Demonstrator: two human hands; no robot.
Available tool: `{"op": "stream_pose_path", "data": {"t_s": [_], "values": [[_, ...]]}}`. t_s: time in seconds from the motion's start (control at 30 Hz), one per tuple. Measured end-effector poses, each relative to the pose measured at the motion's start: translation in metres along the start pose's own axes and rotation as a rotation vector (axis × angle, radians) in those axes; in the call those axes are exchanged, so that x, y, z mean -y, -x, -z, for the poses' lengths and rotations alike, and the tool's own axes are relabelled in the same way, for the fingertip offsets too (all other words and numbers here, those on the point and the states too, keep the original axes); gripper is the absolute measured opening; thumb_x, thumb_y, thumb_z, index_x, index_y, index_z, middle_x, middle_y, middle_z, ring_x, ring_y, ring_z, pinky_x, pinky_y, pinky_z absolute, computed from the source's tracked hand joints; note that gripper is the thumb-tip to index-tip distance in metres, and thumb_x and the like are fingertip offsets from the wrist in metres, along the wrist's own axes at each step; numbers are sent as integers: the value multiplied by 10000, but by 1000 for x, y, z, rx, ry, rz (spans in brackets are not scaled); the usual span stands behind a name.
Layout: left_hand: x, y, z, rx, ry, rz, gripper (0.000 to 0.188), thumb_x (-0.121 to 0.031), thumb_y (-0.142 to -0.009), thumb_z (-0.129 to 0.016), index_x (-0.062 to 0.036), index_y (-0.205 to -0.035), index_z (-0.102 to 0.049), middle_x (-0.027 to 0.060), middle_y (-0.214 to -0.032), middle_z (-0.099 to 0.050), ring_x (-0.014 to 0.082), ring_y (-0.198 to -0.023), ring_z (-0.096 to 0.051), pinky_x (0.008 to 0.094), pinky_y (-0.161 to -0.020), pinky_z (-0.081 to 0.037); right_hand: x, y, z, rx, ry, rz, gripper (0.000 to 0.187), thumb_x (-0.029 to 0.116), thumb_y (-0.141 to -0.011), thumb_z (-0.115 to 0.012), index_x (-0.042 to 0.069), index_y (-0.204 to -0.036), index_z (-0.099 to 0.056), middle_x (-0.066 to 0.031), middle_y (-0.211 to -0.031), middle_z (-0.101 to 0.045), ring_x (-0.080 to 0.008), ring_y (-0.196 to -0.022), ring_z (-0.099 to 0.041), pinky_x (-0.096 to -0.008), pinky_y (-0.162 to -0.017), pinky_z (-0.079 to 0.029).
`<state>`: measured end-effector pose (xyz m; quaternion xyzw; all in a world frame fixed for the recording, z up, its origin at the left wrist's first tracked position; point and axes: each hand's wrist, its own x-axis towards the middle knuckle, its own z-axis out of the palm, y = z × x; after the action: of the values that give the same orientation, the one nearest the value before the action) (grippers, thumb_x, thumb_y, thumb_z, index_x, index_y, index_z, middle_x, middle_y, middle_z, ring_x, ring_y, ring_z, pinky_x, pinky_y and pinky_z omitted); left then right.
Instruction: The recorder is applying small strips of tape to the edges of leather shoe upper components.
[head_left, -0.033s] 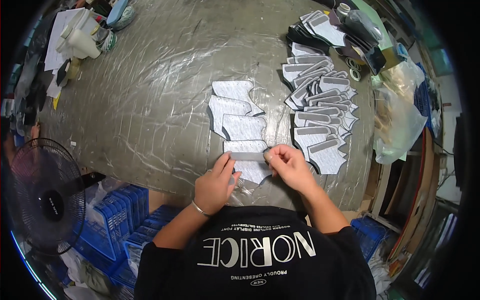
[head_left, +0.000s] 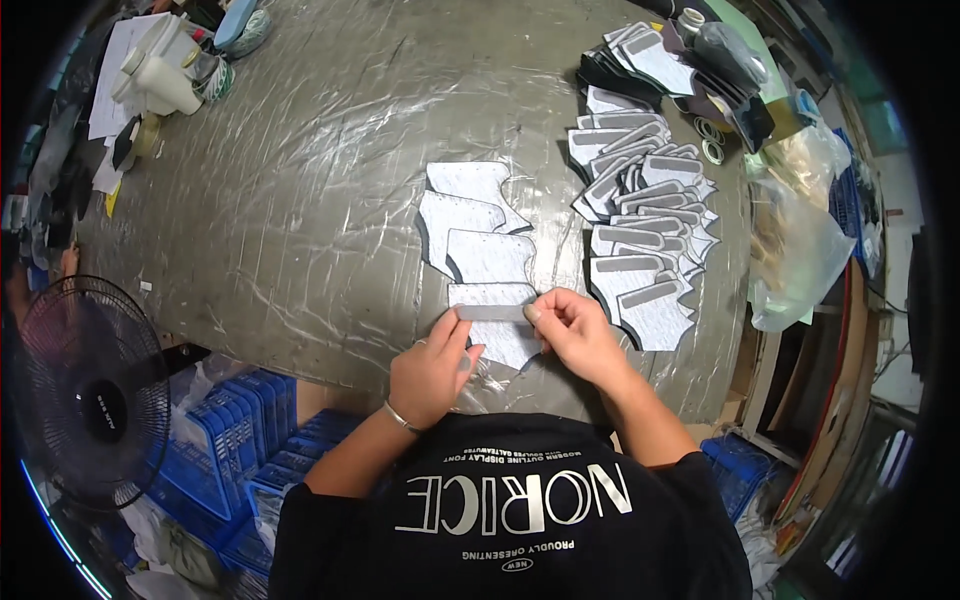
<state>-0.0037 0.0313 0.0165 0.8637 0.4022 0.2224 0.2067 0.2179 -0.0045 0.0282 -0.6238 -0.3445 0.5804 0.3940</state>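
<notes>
A narrow grey strip [head_left: 492, 312] lies across a light, speckled cut piece [head_left: 505, 342] with a dark edge, near the front of the table. At the strip's left end, the fingertips of my left hand [head_left: 432, 372] press on it, with the thumb lower down over the piece. My right hand [head_left: 572, 335] pinches the strip's right end between thumb and forefinger, its other fingers curled. Just beyond lie several overlapping cut pieces [head_left: 485, 252] of the same kind, without strips on their visible faces.
To the right, a fanned pile of cut pieces [head_left: 640, 220] carries grey strips. Tape rolls [head_left: 711, 151] and plastic bags [head_left: 800, 230] sit by the right edge. White bottles [head_left: 165, 85] stand at far left. A fan [head_left: 100, 395] and blue crates [head_left: 235, 425] are at lower left.
My right thumb and forefinger have shifted very slightly left along the strip. The view has moved a touch; otherwise things stay where they were.
</notes>
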Motion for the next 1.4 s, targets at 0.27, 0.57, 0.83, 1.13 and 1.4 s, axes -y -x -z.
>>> {"op": "stream_pose_path", "data": {"t_s": [0.27,0.57,0.83,1.13,1.4], "values": [[10,1,-8,18,-92,-19,418,-266,-789,-730,-71,-1147,-636,33,-1214,-613,172,-590,-601,282,-566,-504,1,-23,-7,-40,89,-24,202,189,-946,-612,-7,-902,-600,3,-673,-588,-46,-563,-521,-209,-508,-417],[11,1,-9,6,-67,-25,402,-256,-780,-736,-69,-1125,-647,25,-1224,-614,150,-591,-594,259,-574,-501,1,-26,-10,-92,131,-47,194,171,-933,-627,-18,-889,-616,-3,-643,-602,-46,-535,-528,-215,-482,-412],[7,-8,-2,107,-119,-39,371,-188,-750,-739,-59,-1086,-652,49,-1321,-582,167,-562,-607,272,-530,-488,2,-29,-12,-122,187,-58,184,151,-920,-650,-25,-880,-620,-3,-646,-596,-44,-518,-521,-204,-464,-421],[4,-9,-1,134,-156,-39,381,-183,-755,-721,-54,-1102,-630,53,-1318,-584,175,-559,-604,275,-536,-497,4,-29,-16,-441,867,313,307,239,-719,-830,26,-883,-680,-76,-577,-588,-194,-444,-548,-312,-444,-436],[-1,-3,-3,66,-132,-31,325,-178,-780,-720,-64,-1072,-634,64,-1238,-613,210,-598,-628,302,-556,-510,23,-13,-13,-309,1022,635,267,153,-729,-785,28,-924,-652,-107,-877,-635,-294,-781,-635,-343,-676,-508]]}}
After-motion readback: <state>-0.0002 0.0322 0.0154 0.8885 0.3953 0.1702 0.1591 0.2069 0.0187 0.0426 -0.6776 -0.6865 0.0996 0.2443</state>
